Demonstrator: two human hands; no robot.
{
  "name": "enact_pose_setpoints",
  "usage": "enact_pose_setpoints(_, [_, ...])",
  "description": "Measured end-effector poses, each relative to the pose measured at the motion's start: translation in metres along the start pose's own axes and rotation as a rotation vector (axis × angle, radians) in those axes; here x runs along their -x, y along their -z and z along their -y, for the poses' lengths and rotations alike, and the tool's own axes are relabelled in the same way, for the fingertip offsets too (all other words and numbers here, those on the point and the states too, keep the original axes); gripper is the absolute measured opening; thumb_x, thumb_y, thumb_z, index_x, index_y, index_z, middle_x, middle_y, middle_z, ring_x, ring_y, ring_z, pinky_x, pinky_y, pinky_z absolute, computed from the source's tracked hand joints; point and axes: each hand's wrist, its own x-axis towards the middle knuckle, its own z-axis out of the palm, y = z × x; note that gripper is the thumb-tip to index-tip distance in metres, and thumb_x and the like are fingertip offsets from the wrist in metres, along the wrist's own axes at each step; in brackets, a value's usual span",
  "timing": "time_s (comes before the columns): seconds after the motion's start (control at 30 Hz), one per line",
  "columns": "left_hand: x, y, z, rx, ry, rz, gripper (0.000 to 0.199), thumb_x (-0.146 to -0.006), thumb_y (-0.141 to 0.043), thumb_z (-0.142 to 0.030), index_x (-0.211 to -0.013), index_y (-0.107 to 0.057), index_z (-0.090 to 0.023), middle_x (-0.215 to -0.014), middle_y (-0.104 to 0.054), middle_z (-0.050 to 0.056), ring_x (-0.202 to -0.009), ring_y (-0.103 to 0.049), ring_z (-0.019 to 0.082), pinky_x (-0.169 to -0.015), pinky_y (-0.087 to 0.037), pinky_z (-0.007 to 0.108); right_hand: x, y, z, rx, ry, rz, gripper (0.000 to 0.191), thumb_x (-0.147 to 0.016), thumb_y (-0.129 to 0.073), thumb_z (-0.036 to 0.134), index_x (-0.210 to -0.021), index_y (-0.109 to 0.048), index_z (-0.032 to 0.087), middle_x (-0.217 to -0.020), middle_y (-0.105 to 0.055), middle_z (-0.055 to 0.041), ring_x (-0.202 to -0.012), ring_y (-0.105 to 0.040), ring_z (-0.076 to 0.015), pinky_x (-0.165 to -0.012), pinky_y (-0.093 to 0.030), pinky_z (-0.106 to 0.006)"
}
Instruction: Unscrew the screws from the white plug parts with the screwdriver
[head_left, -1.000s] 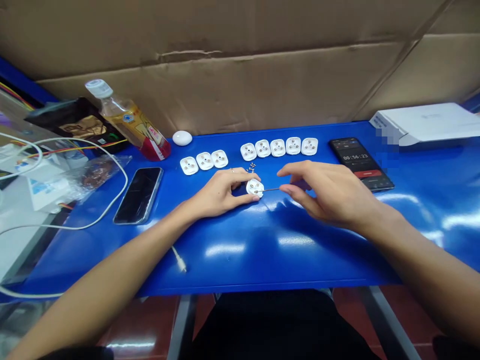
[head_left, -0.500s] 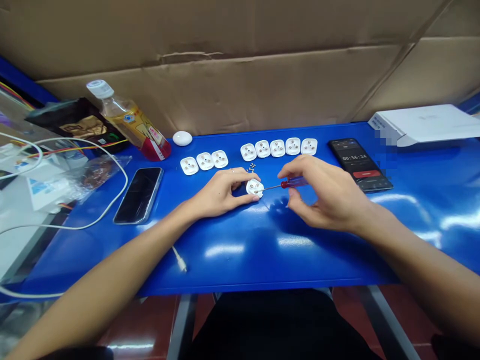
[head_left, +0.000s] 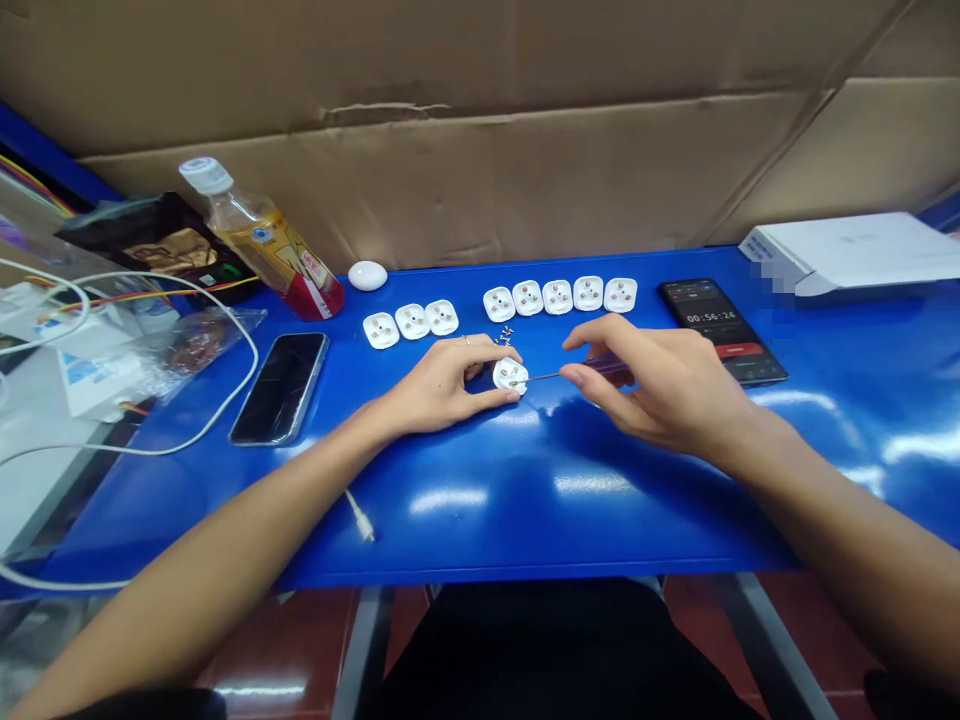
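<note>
My left hand (head_left: 448,385) pinches a white plug housing (head_left: 511,374) between thumb and forefinger on the blue table. Metal parts show inside the housing. In my right hand (head_left: 652,380) is a screwdriver (head_left: 546,377), its shaft pointing left and its tip at the lower part of the housing. The fingers cover most of its handle. Just behind the housing lies a small pile of screws (head_left: 506,337). Farther back stand a row of similar white plug housings (head_left: 557,297) and a group of three more housings (head_left: 412,321).
On the left are a phone (head_left: 280,389), a drink bottle (head_left: 264,240), a white cable (head_left: 187,447) and a cable connector (head_left: 364,526). A white oval object (head_left: 367,276) sits at the back. At right lie a phone with a timer (head_left: 720,330) and a white box (head_left: 855,255).
My right fingers have shifted on the screwdriver, now covering its red collar and more of the handle. My left hand and the housing stay in place.
</note>
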Motion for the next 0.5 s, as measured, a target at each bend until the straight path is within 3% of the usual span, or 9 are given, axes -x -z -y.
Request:
enact_pose_setpoints(0.07, [-0.0001,0.0002,0.0002,-0.002,0.002,0.004,0.037,-0.094,-0.075,-0.043,-0.122,-0.075,-0.019,-0.092,-0.068,0.002,-0.073,-0.052,0.014,-0.068,-0.038,0.027,0.0006,-0.0001,-0.0007,0.018,0.017,-0.012,0.009,-0.101,-0.059,0.025,-0.109,-0.063,0.021,-0.082,-0.073,-0.0019,-0.069,-0.07,-0.0197,-0.063,-0.051,-0.031])
enact_pose_setpoints(0.17, [-0.0005,0.0003,0.0001,0.003,0.003,0.005,0.038,-0.094,-0.075,-0.043,-0.123,-0.075,-0.019,-0.092,-0.068,0.002,-0.073,-0.052,0.014,-0.069,-0.039,0.028,-0.0008,0.001,0.0001,-0.062,0.101,0.004,0.019,-0.095,-0.058,0.015,-0.113,-0.061,0.021,-0.099,-0.073,-0.0076,-0.088,-0.072,-0.0238,-0.076,-0.057,-0.036])
enact_pose_setpoints(0.27, [-0.0006,0.0004,-0.0004,0.008,-0.002,0.005,0.037,-0.094,-0.075,-0.042,-0.123,-0.075,-0.019,-0.092,-0.068,0.002,-0.073,-0.051,0.014,-0.069,-0.039,0.028,-0.0022,0.0012,0.0018,-0.102,0.106,0.014,0.024,-0.095,-0.06,0.018,-0.119,-0.059,0.02,-0.11,-0.071,-0.012,-0.099,-0.071,-0.0272,-0.081,-0.059,-0.039])
enact_pose_setpoints(0.4, [-0.0005,0.0003,-0.0005,0.0,0.001,0.007,0.038,-0.094,-0.075,-0.044,-0.122,-0.075,-0.019,-0.09,-0.067,0.002,-0.073,-0.051,0.014,-0.069,-0.038,0.028,-0.0005,-0.0012,0.0008,0.001,-0.028,0.008,0.023,-0.101,-0.062,0.032,-0.12,-0.06,0.02,-0.096,-0.075,-0.0062,-0.076,-0.073,-0.0217,-0.064,-0.055,-0.032])
enact_pose_setpoints(0.5, [-0.0004,0.0004,-0.0001,-0.002,0.006,0.008,0.037,-0.094,-0.075,-0.044,-0.122,-0.075,-0.019,-0.09,-0.067,0.002,-0.073,-0.051,0.014,-0.069,-0.038,0.028,0.0002,-0.0004,-0.0008,0.016,0.015,0.002,0.017,-0.101,-0.061,0.027,-0.117,-0.062,0.019,-0.089,-0.075,-0.0042,-0.073,-0.072,-0.0204,-0.064,-0.054,-0.031])
